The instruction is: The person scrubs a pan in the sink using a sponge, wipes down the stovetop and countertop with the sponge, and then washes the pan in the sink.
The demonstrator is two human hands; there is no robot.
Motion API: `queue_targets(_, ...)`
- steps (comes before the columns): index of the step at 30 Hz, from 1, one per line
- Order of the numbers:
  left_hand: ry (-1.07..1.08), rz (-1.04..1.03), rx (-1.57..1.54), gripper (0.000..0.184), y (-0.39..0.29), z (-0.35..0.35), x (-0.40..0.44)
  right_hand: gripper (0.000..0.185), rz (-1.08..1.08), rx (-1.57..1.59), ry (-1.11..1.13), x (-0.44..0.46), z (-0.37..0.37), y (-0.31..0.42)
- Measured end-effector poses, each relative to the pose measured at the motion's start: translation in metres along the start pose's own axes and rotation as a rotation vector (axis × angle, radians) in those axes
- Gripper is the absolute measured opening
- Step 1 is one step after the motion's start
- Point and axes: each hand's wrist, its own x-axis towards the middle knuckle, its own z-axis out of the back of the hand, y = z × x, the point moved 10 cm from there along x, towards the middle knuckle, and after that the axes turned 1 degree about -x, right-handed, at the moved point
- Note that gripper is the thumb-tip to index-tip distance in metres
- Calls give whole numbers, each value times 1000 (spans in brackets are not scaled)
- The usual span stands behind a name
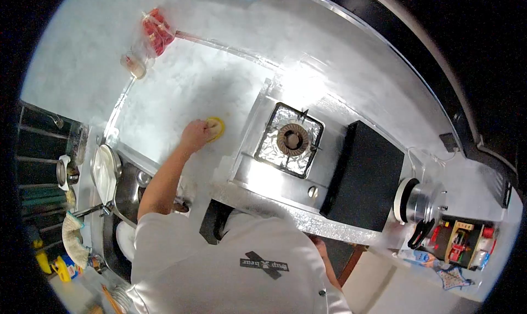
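My left hand reaches out over the pale countertop, its fingers closed on a yellow sponge that is pressed against the surface. The sponge is rounded, and my fingers cover part of it. To the right of that hand is a steel gas stove with a foil-lined burner. My right hand is down by the counter's front edge below the stove, mostly hidden, so its fingers do not show.
A black panel covers the stove's right side, with a steel pot beyond it. A sink with dishes lies left of my arm. Red items in a plastic bag and a small container stand at the back left.
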Motion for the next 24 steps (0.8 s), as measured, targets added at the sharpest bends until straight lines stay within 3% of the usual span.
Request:
queue_targets(1,48,42,-87,19,11,-9,-1,43,149,-249,28,-10,5,13)
queue_targets(2,49,37,-83,19,18,-12,0,43,147,-244,25,-12,5,15)
queue_targets(3,196,205,-524,24,35,-32,-3,44,-39,-221,97,-12,-8,-24)
queue_targets(4,337,378,-965,29,37,-46,-13,42,-120,-55,51,-15,0,-12)
queue_targets(5,324,386,-960,29,34,-43,-20,42,-194,113,-8,-19,9,1)
queue_targets(7,200,352,-1740,37,-11,-17,-37,40,-205,36,5,-16,6,-13)
queue_targets(9,122,312,-1868,40,-27,-13,-52,37,-113,163,-10,-6,-3,-52)
queue_targets(10,202,263,-1841,40,-38,-14,-61,35,-66,226,-13,-1,-7,-72)
queue_targets(11,308,115,-2011,41,-54,-15,-67,34,-108,180,-2,-4,13,-31)
queue_targets(12,141,254,-1962,40,-74,4,-83,34,-148,132,0,-9,27,11)
queue_targets(15,116,238,-1929,40,-118,35,-123,34,-62,218,-31,11,21,-11)
queue_targets(17,164,115,-1914,43,-140,41,-145,34,-38,204,-21,-2,41,35)
queue_targets(20,187,222,-1826,45,-163,43,-185,34,28,145,-23,-18,67,85)
queue_targets(21,255,-55,-1986,46,-170,36,-189,34,96,116,-41,-27,76,103)
queue_targets(24,154,-19,-1964,46,-195,42,-230,36,140,88,17,-41,81,117)
